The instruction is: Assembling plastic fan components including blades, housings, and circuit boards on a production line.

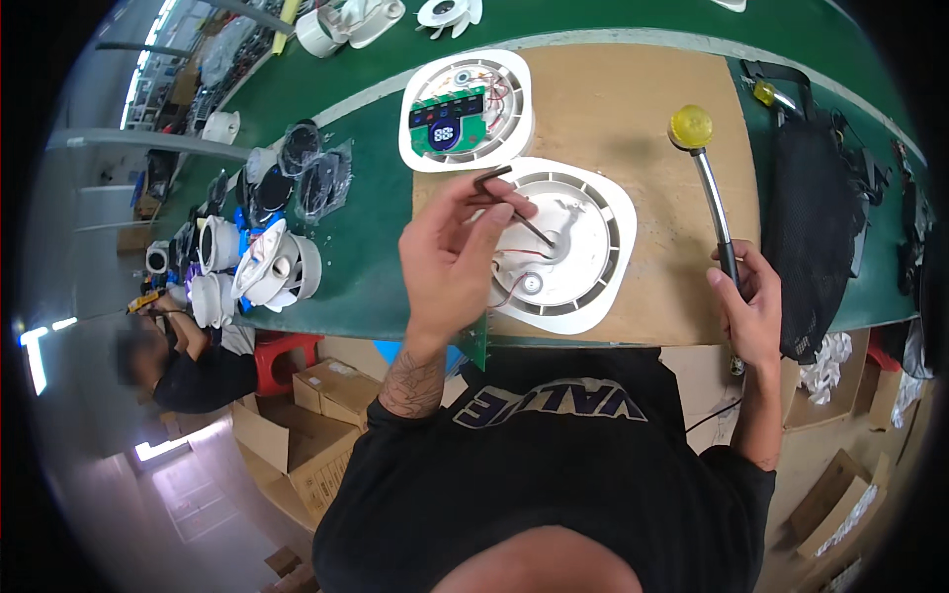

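Note:
My left hand (447, 259) is closed around a dark bent rod like a hex key (534, 230). Its straight end points down at the middle of a round white plastic housing (593, 222) with a slotted ring and thin red wires. My right hand (748, 311) grips the black handle of a mallet (711, 193), whose yellow head (690, 127) is raised to the right of the housing. Partly hidden by my left wrist, a green board (476, 344) hangs at the table's near edge. Behind lies a similar housing (524, 94) carrying a green circuit board (465, 124).
Cardboard (672, 267) covers part of the green table (366, 217). White fan parts (282, 267) and plastic-wrapped pieces (326, 178) crowd the left; a black bag (813, 198) and another yellow-headed mallet (766, 94) lie right. Open boxes (297, 445) stand below. Another person (203, 351) sits left.

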Demonstrator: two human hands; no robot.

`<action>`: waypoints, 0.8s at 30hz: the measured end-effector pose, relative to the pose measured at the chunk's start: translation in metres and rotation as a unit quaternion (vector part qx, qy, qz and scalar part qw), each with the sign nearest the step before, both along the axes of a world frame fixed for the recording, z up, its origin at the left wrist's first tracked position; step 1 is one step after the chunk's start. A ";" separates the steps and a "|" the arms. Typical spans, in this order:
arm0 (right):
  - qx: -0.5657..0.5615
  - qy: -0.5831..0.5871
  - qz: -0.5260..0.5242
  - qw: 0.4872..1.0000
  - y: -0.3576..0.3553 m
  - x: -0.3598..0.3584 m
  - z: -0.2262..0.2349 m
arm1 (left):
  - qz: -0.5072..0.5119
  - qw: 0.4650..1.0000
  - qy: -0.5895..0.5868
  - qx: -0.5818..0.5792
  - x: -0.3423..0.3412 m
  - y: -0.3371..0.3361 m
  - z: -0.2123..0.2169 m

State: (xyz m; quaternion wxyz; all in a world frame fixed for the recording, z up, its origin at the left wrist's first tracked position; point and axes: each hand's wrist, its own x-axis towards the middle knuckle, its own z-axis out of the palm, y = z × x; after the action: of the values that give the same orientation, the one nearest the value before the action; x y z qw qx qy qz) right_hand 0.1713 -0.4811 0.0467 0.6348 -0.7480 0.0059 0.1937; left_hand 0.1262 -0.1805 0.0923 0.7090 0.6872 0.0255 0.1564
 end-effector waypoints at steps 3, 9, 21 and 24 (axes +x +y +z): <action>0.032 -0.010 0.000 0.999 -0.003 -0.008 0.002 | -0.019 0.999 -0.003 0.028 0.001 0.006 -0.004; 0.074 -0.048 -0.009 0.996 -0.001 -0.021 0.014 | -0.032 0.996 -0.027 0.079 -0.005 0.000 -0.003; -0.001 -0.100 0.022 0.995 0.015 -0.053 0.054 | -0.020 0.983 -0.071 0.167 -0.003 -0.004 -0.017; -0.030 -0.121 0.025 0.992 0.017 -0.059 0.059 | -0.011 0.990 -0.070 0.120 0.003 -0.004 -0.016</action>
State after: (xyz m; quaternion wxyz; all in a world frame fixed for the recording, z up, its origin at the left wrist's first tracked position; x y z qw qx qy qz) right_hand 0.1123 -0.4643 0.1058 0.6031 -0.7846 -0.0840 0.1169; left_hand 0.1289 -0.1844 0.0762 0.6228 0.7550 -0.0511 0.1987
